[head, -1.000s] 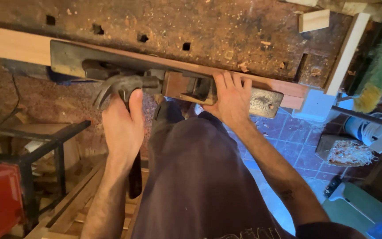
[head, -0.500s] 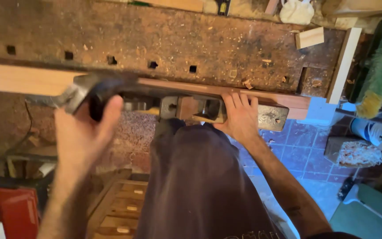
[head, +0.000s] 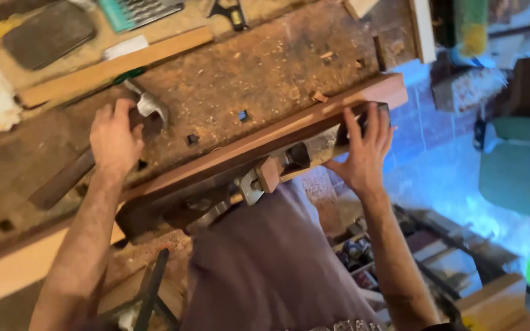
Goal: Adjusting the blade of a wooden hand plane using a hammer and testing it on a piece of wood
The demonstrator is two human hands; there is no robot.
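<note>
My left hand rests on the worn workbench top, closed over a claw hammer just below its steel head. The hammer's dark handle runs down-left across the bench. A reddish wooden board lies along the bench's front edge. A long metal hand plane with a wooden handle sits on its side against that board's edge. My right hand holds the plane's far end, with its fingers spread up over the board.
At the back of the bench lie a pale wood strip, a dark flat stone, a teal-handled toothed tool and a small clamp-like tool. Below are a blue tiled floor and a crate of small items.
My left hand has carried the hammer from below the bench edge up onto the benchtop. My right hand has slid toward the plane's far end. The view has tilted.
</note>
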